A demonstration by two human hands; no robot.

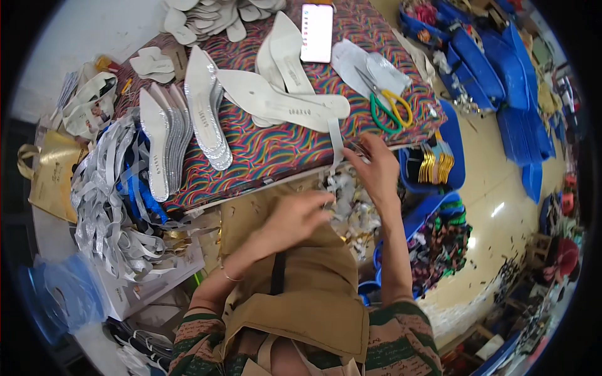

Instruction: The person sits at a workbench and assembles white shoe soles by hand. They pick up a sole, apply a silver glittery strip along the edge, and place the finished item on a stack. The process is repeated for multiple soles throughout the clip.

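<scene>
A white pointed shoe insole (285, 102) lies crosswise on the table, its heel end near the front edge. From that end a pale grey strip (337, 139) hangs down over the edge. My right hand (376, 166) is beside the strip, its thumb and fingers closed together; whether they pinch the strip or some other small thing is hard to make out. Over my lap hovers my left hand (300, 216), smeared by motion, its fingers indistinct. Scissors with green and yellow handles (390, 111) rest on silvery pieces (370, 66) just beyond my right hand.
Stacks of glittery-edged insoles (164, 141) stand on the patterned tablecloth (244, 166). A phone (316, 34) lies farther back. Silver strips (116, 194) hang in a heap at the left. Blue bins (451, 147) holding gold and dark pieces stand right of the table.
</scene>
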